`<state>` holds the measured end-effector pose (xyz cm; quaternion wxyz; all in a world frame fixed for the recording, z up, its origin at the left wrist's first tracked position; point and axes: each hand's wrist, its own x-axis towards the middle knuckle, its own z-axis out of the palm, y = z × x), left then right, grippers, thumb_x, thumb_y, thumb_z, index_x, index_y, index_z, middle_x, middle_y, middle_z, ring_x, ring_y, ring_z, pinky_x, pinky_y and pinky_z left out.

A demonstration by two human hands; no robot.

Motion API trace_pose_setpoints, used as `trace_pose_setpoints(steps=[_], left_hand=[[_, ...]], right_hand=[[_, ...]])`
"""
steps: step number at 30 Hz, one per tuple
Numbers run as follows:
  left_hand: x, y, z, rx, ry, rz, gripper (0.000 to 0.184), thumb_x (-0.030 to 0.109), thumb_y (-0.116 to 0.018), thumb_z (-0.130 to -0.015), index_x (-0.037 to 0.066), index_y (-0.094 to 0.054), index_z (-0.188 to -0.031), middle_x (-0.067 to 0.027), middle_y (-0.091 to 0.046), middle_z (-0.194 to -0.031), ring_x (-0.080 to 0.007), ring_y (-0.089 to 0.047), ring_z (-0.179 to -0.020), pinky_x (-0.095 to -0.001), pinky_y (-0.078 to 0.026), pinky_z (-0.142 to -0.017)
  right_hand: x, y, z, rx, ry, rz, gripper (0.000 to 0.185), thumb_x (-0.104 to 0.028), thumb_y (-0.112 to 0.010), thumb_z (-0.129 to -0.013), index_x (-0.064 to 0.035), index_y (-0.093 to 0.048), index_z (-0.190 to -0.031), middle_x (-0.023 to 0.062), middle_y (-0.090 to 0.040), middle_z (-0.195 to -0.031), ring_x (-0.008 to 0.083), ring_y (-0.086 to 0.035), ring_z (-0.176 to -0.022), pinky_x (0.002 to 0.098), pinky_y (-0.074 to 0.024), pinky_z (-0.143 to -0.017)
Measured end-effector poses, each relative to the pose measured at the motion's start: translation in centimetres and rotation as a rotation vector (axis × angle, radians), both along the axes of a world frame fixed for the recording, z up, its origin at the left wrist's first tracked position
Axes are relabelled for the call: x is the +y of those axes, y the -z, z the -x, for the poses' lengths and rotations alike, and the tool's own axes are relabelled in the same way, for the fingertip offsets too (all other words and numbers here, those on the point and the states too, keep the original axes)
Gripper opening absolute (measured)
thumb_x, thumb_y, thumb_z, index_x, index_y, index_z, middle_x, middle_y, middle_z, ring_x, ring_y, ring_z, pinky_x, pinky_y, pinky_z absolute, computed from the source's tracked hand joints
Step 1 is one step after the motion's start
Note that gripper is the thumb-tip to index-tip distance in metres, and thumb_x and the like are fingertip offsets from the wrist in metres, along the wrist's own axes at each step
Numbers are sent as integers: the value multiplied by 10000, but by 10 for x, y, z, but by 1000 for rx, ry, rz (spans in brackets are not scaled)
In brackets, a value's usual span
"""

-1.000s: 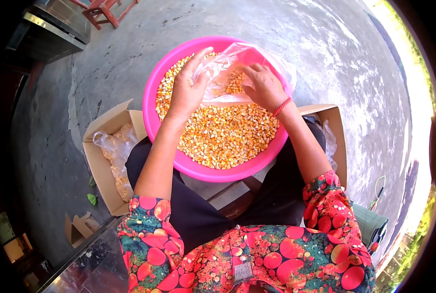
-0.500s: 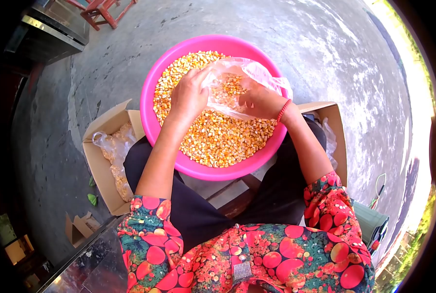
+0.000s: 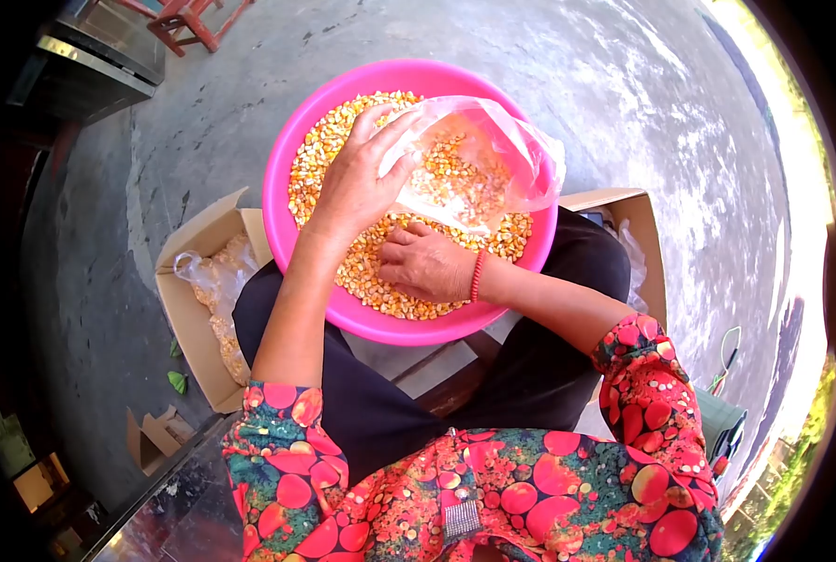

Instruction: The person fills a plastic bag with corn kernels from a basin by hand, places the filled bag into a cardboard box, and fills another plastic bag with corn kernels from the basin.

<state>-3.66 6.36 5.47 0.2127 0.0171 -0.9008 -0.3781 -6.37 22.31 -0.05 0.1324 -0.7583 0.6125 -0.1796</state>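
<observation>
Bag (image 3: 534,173): upper ctr, atop corn (image 3: 366,284) in pink tub (image 3: 418,331).
My L hand (image 3: 350,187): fingers spread at bag's L edge; can't tell if pinching it.
My R hand (image 3: 434,267): ctr, fingers curled into corn; hold hidden.

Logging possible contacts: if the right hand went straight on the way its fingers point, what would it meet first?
The right hand would likely meet loose corn kernels first, just ahead; depth is unclear.
</observation>
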Motion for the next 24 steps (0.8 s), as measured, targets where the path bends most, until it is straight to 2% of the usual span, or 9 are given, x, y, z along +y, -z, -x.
trace_pose_setpoints(steps=[5, 9, 13, 15, 16, 18, 19, 21, 24], left_hand=[[-14, 1, -3, -46, -56, 58, 527, 383, -645, -826, 142, -520, -1277, -186, -439, -1315, -353, -483, -1176, -408, -423, -956], [-15, 1, -5, -47, -42, 17, 646, 393, -678, -792, 141, -442, -1338, -207, -453, -1306, -360, -485, -1176, -405, -421, -959], [-11, 6, -8, -242, -125, -11, 802, 344, -701, -760, 154, -279, -1414, -237, -564, -1155, -385, -563, -1055, -432, -460, -898], [-9, 6, -9, -335, -165, -34, 826, 298, -703, -755, 158, -241, -1425, -247, -597, -1092, -394, -591, -1000, -446, -476, -866], [-9, 6, -9, -291, -153, -32, 821, 238, -689, -745, 157, -235, -1425, -248, -613, -1029, -401, -604, -948, -460, -485, -829], [-8, 6, -9, -247, -140, -31, 821, 178, -675, -735, 155, -230, -1424, -249, -629, -966, -409, -617, -896, -474, -494, -792], [-7, 6, -9, -268, -145, -33, 812, 143, -661, -720, 155, -244, -1417, -248, -628, -946, -406, -617, -886, -473, -495, -777], [-4, 7, -9, -291, -154, -36, 806, 107, -647, -705, 155, -259, -1410, -248, -628, -927, -404, -617, -876, -472, -495, -762], [-2, 6, -7, -279, -172, -5, 790, 89, -640, -692, 159, -286, -1394, -236, -630, -895, -401, -618, -861, -469, -496, -754]], right_hand=[[4, 11, 1, -12, -26, -2, 124, -208, -594, -798, -92, -558, -826, 80, -533, -828, 256, -545, -875, 400, -457, -747], [3, 16, 1, -86, 7, 2, 122, -181, -560, -829, -69, -547, -782, 94, -535, -694, 271, -594, -692, 402, -495, -630], [-1, -8, 1, -162, 94, -53, 130, -164, -553, -849, -50, -558, -786, 116, -584, -738, 290, -609, -695, 397, -495, -606], [-7, -12, 4, -615, 119, -47, 168, -179, -538, -895, -36, -577, -817, 77, -614, -774, 225, -610, -668, 368, -484, -602], [-8, -17, 5, -615, 119, -47, 168, -179, -538, -895, -36, -577, -817, 77, -614, -774, 225, -610, -668, 368, -484, -602], [-10, -34, 9, -1129, 207, -89, 231, -225, -513, -940, -30, -593, -844, 3, -595, -759, 141, -567, -621, 338, -468, -594], [-8, -55, 16, -1254, 217, -87, 274, -257, -473, -966, -43, -596, -847, -53, -501, -679, 64, -471, -575, 269, -422, -530], [-3, -76, 33, -1332, 453, -98, 282, -324, -472, -968, -95, -579, -842, -63, -430, -635, 5, -369, -545, 166, -286, -475], [-4, -70, 65, -1321, 650, 113, 273, -291, -430, -982, -86, -574, -873, -54, -452, -659, 21, -382, -555, 174, -291, -493]])
